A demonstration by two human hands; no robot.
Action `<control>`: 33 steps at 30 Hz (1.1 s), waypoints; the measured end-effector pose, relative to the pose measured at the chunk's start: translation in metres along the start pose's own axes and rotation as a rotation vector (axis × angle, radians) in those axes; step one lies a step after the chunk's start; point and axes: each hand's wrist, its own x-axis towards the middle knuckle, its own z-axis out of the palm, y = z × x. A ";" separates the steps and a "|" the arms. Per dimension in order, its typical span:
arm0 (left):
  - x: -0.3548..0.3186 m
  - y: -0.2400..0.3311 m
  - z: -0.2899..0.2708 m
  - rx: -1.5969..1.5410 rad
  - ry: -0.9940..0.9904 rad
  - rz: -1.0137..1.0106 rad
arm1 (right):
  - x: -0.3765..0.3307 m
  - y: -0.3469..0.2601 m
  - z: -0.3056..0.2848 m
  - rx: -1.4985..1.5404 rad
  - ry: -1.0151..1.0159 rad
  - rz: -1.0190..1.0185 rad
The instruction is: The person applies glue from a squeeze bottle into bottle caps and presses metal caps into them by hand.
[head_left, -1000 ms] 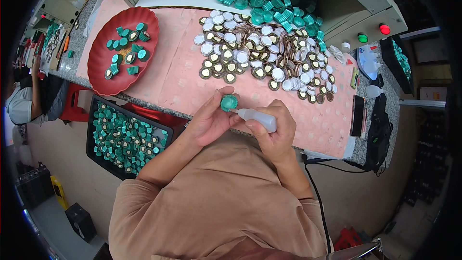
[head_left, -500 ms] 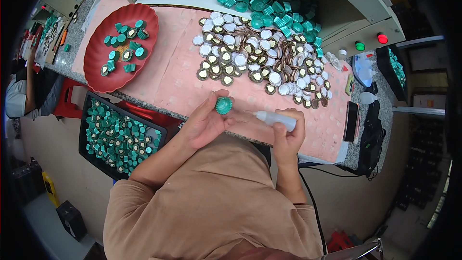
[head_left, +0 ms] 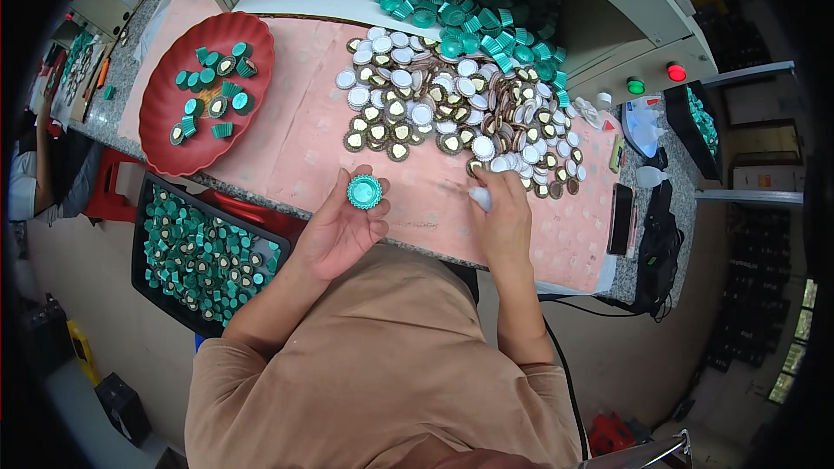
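Observation:
A green fluted cup (head_left: 365, 192) is held in the fingertips of my left hand (head_left: 328, 239), its hollow facing up. My right hand (head_left: 506, 217) is closed round a pale squeeze bottle (head_left: 480, 199), mostly hidden by the fingers. The right fingertips reach the near edge of a heap of round scalloped discs (head_left: 421, 113), at a dark disc (head_left: 475, 167) with a gold centre. Whether they grip this disc I cannot tell. Some discs show white faces, others brown ones with gold centres.
A red scalloped tray (head_left: 156, 135) at left carries several green cups. Below it a black bin (head_left: 141, 256) is full of them. More green cups (head_left: 486, 35) spill from a cabinet (head_left: 625, 43) behind the discs. A phone (head_left: 620, 219) and cables lie right. Another person (head_left: 69, 165) sits far left.
My right hand has moved up and forward to the discs, with the bottle tucked in it. My left hand has shifted left, and the cup's hollow now shows more plainly.

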 end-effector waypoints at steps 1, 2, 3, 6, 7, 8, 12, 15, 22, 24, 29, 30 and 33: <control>0.000 0.001 -0.001 -0.004 0.001 0.002 | -0.004 -0.001 0.000 -0.003 -0.012 0.003; -0.001 0.001 -0.002 -0.006 0.008 0.003 | -0.006 -0.003 -0.003 -0.005 -0.016 0.002; -0.001 0.002 -0.003 -0.009 0.015 0.004 | -0.008 -0.007 -0.007 0.111 -0.081 0.006; 0.002 -0.001 -0.001 -0.005 0.014 0.000 | -0.010 -0.006 -0.010 0.240 -0.156 -0.017; 0.002 -0.002 0.000 -0.008 0.016 0.000 | -0.008 -0.005 -0.009 0.263 -0.168 -0.058; 0.002 -0.003 0.000 -0.015 0.009 -0.006 | -0.006 -0.004 -0.008 0.263 -0.171 -0.057; -0.001 0.000 -0.001 -0.018 0.019 -0.016 | -0.003 -0.001 -0.012 0.102 -0.213 -0.122; -0.003 0.004 -0.005 -0.007 0.015 -0.001 | 0.001 -0.005 -0.011 0.143 -0.206 -0.110; -0.005 0.003 -0.009 -0.008 0.029 0.013 | -0.004 -0.006 -0.008 0.110 -0.234 -0.090; -0.006 0.004 -0.013 0.026 -0.013 -0.002 | -0.006 -0.004 -0.012 0.186 -0.246 -0.046; -0.008 0.001 -0.012 0.110 -0.032 -0.006 | -0.001 -0.009 -0.016 0.269 -0.252 0.027; -0.009 0.000 -0.013 0.133 -0.071 -0.012 | -0.002 -0.004 -0.012 0.256 -0.267 0.004; -0.010 -0.001 -0.013 0.181 -0.121 -0.016 | -0.002 -0.001 -0.011 0.239 -0.296 -0.022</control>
